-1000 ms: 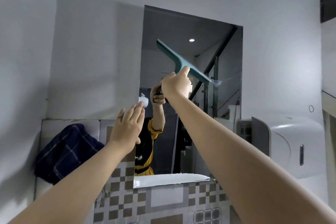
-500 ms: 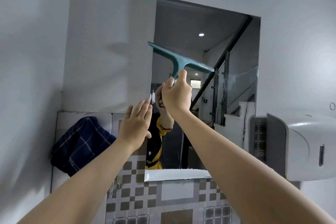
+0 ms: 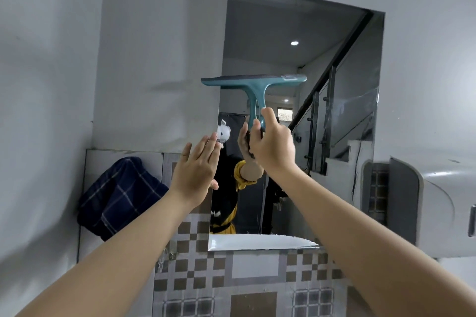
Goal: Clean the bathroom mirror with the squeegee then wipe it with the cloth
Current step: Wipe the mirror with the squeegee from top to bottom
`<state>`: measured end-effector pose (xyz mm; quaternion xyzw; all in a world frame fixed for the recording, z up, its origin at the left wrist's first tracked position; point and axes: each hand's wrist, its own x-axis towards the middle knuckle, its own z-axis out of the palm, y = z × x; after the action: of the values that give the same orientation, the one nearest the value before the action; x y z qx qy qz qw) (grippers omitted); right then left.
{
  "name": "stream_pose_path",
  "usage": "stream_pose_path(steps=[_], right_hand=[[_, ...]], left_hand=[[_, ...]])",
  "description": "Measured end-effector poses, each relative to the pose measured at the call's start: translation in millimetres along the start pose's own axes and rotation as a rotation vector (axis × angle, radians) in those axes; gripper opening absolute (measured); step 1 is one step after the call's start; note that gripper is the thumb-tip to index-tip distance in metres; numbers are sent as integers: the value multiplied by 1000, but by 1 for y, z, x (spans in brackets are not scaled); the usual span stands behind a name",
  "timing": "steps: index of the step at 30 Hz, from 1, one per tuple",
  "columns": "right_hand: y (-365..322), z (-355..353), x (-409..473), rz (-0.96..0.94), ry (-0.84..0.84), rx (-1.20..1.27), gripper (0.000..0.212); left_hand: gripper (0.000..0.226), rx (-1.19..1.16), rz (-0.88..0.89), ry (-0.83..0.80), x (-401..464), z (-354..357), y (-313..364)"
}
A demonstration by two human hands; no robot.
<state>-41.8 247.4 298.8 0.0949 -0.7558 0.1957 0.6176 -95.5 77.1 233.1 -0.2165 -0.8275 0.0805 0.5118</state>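
Mirror (image 3: pixel 304 64) hangs on the grey wall above the patterned tile band; it reflects a stairwell and the person. Squeegee (image 3: pixel 253 82) is held with its blade level, at mid-height on the glass toward the left side, its left end overhanging the mirror's left edge onto the wall. Whether the blade is pressed on the glass cannot be told from this view. Right hand (image 3: pixel 273 149) has its fingers clenched around the lower end of the teal handle. Left hand (image 3: pixel 198 165) is flat, fingers released and extended together, at the mirror's left edge; it holds nothing. Dark checked cloth (image 3: pixel 118 195) hangs on the wall to the left of the mirror, untouched.

Judgement: squeegee stage in hand, wiping not yet begun. For a clean pass, keep the blade level, in full even contact, and pull straight in one stroke. Overlap adjacent passes. The overhanging end risks dragging wall dirt onto the glass; shift right so the blade sits within the frame.
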Motion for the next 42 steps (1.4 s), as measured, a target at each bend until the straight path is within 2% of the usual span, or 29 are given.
stream_pose_path(steps=[7,13,18,22,27,31,42], right_hand=[[57,-42,15,-214,-25,-222,31],[97,-78,30,-270,-77,-310,32],[119,-97,42,-348,-130,-325,32],[132,-110,45,-372,-139,-341,31],[170,-140,27,-287,-123,-362,31],[192,-160,8,-151,-112,-376,29],[183,-179,13,-111,-161,-356,24]], left_hand=[[110,4,10,10,-1,3,-1],[96,-17,23,48,-2,5,-4],[100,-23,24,55,-2,4,-3],[95,-27,27,63,-3,6,-3],[78,-37,32,117,-2,5,-2],[88,-24,52,100,-1,4,-1],[89,-125,21,82,0,9,-1]])
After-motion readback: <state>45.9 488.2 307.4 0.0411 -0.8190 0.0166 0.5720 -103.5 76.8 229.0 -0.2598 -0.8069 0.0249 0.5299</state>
